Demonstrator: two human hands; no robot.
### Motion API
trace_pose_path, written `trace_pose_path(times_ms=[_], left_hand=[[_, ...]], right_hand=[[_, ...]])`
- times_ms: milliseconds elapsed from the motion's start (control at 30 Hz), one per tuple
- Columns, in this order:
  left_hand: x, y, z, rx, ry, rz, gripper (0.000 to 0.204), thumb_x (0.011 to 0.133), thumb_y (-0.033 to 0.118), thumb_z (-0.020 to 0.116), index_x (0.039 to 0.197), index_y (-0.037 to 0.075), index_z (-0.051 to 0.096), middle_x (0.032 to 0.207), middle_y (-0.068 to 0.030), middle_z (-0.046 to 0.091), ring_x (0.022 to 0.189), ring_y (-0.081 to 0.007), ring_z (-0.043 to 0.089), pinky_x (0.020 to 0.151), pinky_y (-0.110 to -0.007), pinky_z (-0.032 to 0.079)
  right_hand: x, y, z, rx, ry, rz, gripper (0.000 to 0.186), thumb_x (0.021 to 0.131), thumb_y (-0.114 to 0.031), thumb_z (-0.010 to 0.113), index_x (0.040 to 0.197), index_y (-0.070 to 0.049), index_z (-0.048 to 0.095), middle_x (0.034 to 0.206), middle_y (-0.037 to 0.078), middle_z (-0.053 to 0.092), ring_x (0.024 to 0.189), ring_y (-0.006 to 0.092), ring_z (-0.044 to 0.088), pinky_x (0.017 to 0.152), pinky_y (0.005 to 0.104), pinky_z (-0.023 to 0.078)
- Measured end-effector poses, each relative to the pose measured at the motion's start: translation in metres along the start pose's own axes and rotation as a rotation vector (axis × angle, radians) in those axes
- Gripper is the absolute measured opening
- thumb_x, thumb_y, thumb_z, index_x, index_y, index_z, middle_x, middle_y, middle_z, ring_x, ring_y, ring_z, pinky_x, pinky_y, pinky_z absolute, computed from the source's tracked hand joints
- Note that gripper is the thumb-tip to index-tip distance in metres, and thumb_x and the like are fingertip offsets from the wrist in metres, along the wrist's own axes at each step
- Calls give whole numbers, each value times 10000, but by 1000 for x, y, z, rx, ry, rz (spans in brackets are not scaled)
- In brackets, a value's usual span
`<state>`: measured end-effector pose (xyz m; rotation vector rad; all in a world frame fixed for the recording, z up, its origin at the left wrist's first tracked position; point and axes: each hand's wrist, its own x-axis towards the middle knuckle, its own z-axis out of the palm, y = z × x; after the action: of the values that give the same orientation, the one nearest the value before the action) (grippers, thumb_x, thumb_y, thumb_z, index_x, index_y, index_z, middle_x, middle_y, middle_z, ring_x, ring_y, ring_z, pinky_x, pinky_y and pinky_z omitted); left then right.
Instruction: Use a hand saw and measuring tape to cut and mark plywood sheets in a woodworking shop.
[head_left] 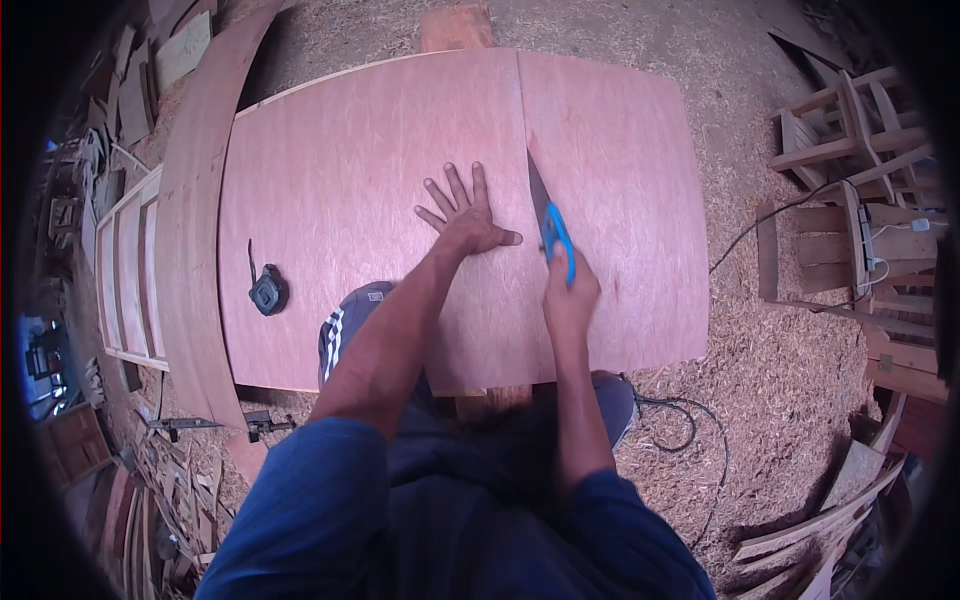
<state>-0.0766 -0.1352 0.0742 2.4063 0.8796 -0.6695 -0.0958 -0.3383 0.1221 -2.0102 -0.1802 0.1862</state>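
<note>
A large reddish plywood sheet (340, 170) spreads out in front of me, split by a straight cut that runs from its far edge down to the saw. My right hand (572, 285) is closed round the blue handle of a handsaw (541, 195), whose blade sits in the lower end of that cut. Left of the saw, my left hand (468, 222) presses flat on the sheet with its fingers spread. My left knee rests on the sheet's near edge. A black tape measure (268, 290) lies on the sheet, further left.
A long brown board (195, 200) crosses the sheet's left end, over a slatted wooden frame (130, 270). A wooden block (456, 27) shows beyond the far edge. Wooden frames (850, 130) and a power strip (867, 245) stand right. A black cable (690, 405) crosses the shavings-covered floor.
</note>
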Motion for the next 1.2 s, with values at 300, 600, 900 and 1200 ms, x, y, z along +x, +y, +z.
trace_pose_path(times_ms=[300, 600, 900, 1200], left_hand=[[4, -2, 3, -63, 14, 0, 1545, 651, 669, 874, 1662, 176, -185, 1663, -305, -303, 1454, -609, -343, 1066, -861, -104], [-1, -5, 4, -26, 42, 45, 1548, 656, 718, 855, 1656, 181, -198, 1653, -331, -296, 1448, -629, -330, 1057, -871, -90], [-1, -6, 4, -50, 63, 62, 1544, 663, 708, 855, 1655, 179, -204, 1651, -327, -305, 1447, -629, -332, 1059, -871, -86], [0, -8, 5, -51, 27, 52, 1533, 679, 686, 857, 1652, 178, -212, 1653, -325, -303, 1449, -628, -330, 1062, -868, -87]], right_hand=[[-47, -10, -32, 9, -12, 268, 271, 1046, -195, 599, 1170, 5, 733, 805, 124, 728, 690, 104, 602, 654, 338, 509], [-15, -7, -13, -51, -67, 99, 308, 1050, -229, 599, 1171, 24, 724, 798, 148, 712, 688, 167, 614, 676, 376, 510], [-25, 31, -3, 61, 32, 32, 327, 1069, -273, 596, 1041, 30, 717, 678, -13, 528, 594, 60, 466, 537, 288, 386], [-59, 13, -27, -43, 38, -10, 319, 1069, -250, 588, 1120, 24, 742, 730, 8, 588, 658, 75, 519, 587, 303, 429]])
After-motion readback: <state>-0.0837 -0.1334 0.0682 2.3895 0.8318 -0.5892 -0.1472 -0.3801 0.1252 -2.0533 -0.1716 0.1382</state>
